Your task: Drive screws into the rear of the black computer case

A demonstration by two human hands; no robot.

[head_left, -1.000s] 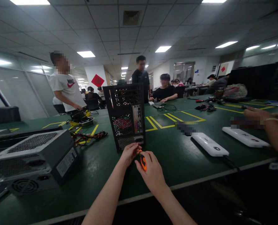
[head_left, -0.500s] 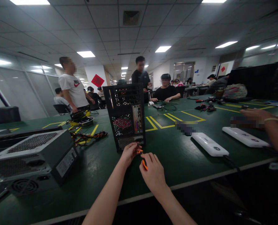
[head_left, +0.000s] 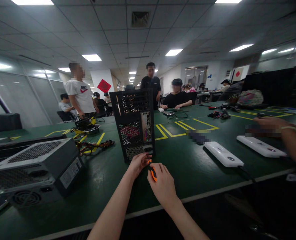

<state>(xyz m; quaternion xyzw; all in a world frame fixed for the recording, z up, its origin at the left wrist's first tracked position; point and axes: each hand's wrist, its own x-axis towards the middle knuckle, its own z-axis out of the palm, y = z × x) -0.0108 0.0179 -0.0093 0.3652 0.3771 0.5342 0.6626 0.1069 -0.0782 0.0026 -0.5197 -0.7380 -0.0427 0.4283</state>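
Screwdriver point(head_left: 153, 175), orange-handled with black, sits just below the middle of the frame, gripped in the curled fingers of the person's right hand point(head_left: 163, 183). At its far end the left hand point(head_left: 138, 164) has thumb and fingertips drawn together; what they pinch I can't make out. Just behind rises a black PC tower case point(head_left: 128, 118), rear panel facing us. Lower left, a grey power supply unit point(head_left: 38, 168) rests on the green table point(head_left: 105, 191).

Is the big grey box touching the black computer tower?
Apart: the head view shows a strip of green tabletop between the grey box and the black computer tower.
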